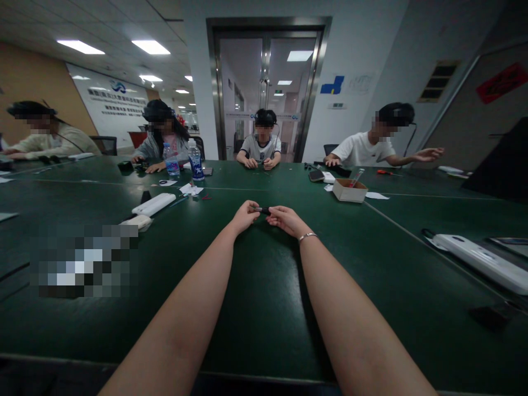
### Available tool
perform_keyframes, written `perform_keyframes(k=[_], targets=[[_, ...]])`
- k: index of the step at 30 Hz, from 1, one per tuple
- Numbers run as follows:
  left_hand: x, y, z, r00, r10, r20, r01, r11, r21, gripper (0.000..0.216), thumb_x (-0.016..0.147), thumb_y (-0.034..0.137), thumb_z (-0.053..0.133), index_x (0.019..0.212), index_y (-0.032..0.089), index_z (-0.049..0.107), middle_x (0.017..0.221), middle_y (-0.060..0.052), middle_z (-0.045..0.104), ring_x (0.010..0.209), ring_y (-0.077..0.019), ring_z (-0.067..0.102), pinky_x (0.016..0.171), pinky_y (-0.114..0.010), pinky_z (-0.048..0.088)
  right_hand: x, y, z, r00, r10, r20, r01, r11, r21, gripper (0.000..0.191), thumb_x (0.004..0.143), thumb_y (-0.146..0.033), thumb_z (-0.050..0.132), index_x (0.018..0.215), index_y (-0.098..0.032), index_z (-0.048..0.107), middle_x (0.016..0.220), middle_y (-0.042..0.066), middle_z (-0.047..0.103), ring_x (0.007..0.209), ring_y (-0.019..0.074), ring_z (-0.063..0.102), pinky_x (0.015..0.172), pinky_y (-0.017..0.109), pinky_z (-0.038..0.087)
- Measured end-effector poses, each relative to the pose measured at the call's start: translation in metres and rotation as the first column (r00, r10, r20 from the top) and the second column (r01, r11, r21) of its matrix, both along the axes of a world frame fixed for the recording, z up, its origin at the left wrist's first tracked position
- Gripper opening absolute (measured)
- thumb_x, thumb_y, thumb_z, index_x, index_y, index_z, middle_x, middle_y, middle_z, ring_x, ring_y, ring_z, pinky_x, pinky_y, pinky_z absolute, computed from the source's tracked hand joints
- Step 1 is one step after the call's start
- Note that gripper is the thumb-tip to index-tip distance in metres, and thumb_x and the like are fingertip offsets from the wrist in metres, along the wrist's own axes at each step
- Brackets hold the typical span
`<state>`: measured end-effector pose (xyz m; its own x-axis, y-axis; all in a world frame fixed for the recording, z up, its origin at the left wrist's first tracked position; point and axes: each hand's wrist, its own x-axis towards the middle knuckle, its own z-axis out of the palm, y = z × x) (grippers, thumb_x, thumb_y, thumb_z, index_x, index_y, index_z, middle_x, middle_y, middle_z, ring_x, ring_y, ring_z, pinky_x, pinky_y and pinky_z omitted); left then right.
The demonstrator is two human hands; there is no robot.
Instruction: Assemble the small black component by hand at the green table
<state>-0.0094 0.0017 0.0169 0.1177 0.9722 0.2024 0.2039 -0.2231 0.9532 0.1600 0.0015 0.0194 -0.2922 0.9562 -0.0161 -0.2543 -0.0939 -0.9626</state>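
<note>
At frame centre, a small dark object (pixel 264 210) sits between both hands: left hand (pixel 246 214) and right hand (pixel 284 218) each pinch one end, forearms outstretched over the green tabletop (pixel 264 308).

Smooth, faintly glossy green table (pixel 264 308)

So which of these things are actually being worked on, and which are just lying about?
In hand: small dark piece, pinched between left hand and right hand.
Lying about: cardboard box, two water bottles, white case, phone, long white device, all on the green table.
</note>
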Motion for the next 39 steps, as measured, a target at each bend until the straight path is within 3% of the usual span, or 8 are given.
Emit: perform_keyframes(k=[5, 9, 13, 17, 39], targets=[[0.0023, 0.0032, -0.0033, 1.000, -0.001, 0.002, 0.001, 0.999, -0.040, 0.017, 0.087, 0.032, 0.043, 0.089, 0.016, 0.051, 0.061, 0.003, 0.049, 0.044, -0.0052, 0.040, 0.042, -0.017, 0.032, -0.0011, 0.0008, -0.0008, 1.000, 0.006, 0.024, -0.006, 1.000, -0.003, 0.007, 0.080, -0.013, 0.065, 0.079, -0.011, 0.059, 0.061, 0.007, 0.065, 0.051, 0.0095, 0.061, 0.050, 0.018, 0.052], [0.0025, 0.0059, -0.0065, 1.000, 0.025, 0.005, -0.025, 0.998, -0.053, 0.014, 0.085, 0.028, 0.045, 0.092, 0.018, 0.052, 0.065, 0.003, 0.051, 0.047, -0.0056, 0.043, 0.043, -0.016, 0.034, -0.0001, 0.0018, -0.0022, 1.000, 0.012, 0.021, -0.012, 1.000, 0.002, 0.009, 0.078, -0.013, 0.067, 0.079, -0.012, 0.059, 0.063, 0.006, 0.065, 0.051, 0.0103, 0.061, 0.050, 0.020, 0.053], [0.0018, 0.0060, -0.0076, 1.000, 0.005, 0.000, -0.005, 0.999, -0.043, 0.024, 0.089, 0.034, 0.036, 0.092, 0.017, 0.053, 0.060, 0.003, 0.050, 0.043, -0.0064, 0.040, 0.042, -0.018, 0.034, 0.0002, 0.0022, -0.0029, 0.999, 0.027, 0.017, -0.027, 1.000, 0.009, 0.008, 0.078, -0.013, 0.067, 0.080, -0.012, 0.058, 0.063, 0.006, 0.065, 0.052, 0.0107, 0.061, 0.051, 0.021, 0.054], [0.0022, 0.0044, -0.0068, 1.000, 0.012, -0.018, -0.012, 0.999, -0.031, 0.015, 0.084, 0.027, 0.046, 0.092, 0.017, 0.055, 0.065, 0.002, 0.052, 0.047, -0.0062, 0.043, 0.043, -0.017, 0.035, 0.0000, 0.0019, -0.0028, 1.000, 0.012, 0.022, -0.013, 1.000, 0.013, 0.009, 0.078, -0.012, 0.067, 0.080, -0.012, 0.059, 0.063, 0.006, 0.065, 0.052, 0.0106, 0.061, 0.051, 0.020, 0.053], [0.0031, 0.0046, -0.0068, 1.000, 0.027, -0.001, -0.027, 0.999, -0.040, 0.022, 0.086, 0.029, 0.045, 0.102, 0.017, 0.053, 0.063, 0.002, 0.051, 0.049, -0.0075, 0.044, 0.045, -0.018, 0.034, -0.0017, 0.0001, -0.0009, 1.000, 0.006, 0.006, -0.006, 1.000, -0.005, 0.007, 0.079, -0.009, 0.066, 0.080, -0.011, 0.059, 0.060, 0.006, 0.065, 0.052, 0.0099, 0.062, 0.051, 0.018, 0.053]])
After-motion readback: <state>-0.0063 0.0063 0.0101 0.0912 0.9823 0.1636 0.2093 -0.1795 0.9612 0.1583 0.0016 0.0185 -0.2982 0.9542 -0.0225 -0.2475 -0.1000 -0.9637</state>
